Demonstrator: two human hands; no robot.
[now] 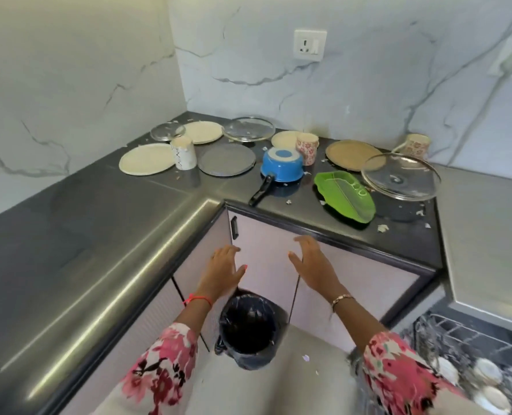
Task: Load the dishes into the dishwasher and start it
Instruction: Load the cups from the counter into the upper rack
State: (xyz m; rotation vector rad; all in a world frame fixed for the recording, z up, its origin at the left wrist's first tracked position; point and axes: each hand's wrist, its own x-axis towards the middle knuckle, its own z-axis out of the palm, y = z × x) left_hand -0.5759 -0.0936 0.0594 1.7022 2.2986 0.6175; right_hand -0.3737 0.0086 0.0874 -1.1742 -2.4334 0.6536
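Floral sleeves [165, 363] flank the bin [250, 327] — just beyond it, left hand [223, 269] and right hand [314, 265] spread wide, holding nothing.

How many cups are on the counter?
3. One white cup stands upside down on the left, beside the grey plate; one flowered cup is beside the blue pan; one flowered mug is farthest right. Others may hide in the dishwasher rack.

No writing, brand, number or sign could be read anywhere. The floral cup [307, 148] at twelve o'clock bore only a flower pattern, and the wall socket [310, 44] above it showed no legible marking.
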